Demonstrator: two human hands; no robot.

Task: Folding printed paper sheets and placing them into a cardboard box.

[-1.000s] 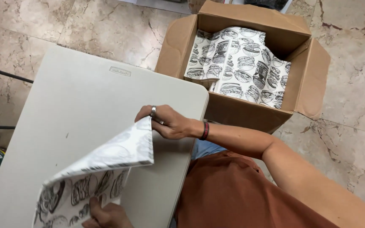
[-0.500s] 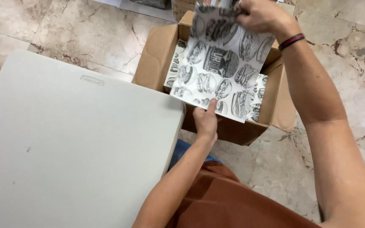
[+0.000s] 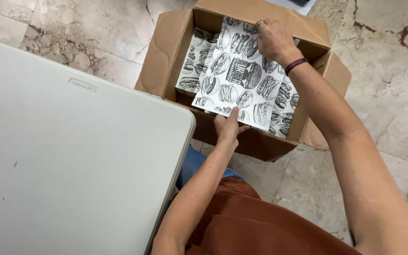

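lowered since half a second ago, the printed paper sheet (image 3: 244,78) now lies over the stack inside the cardboard box (image 3: 166,56). left hand (image 3: 227,126) pinches its near edge, right hand (image 3: 274,40) grips its far edge. uneven release could leave it crooked.

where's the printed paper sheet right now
In the head view the printed paper sheet lies over the open cardboard box on the floor, right of the table, with the left hand at its near edge and the right hand at its far edge.

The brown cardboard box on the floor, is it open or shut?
Open. The brown cardboard box has its flaps folded outward, and the printed paper sheet held by both hands lies across its exposed inside.
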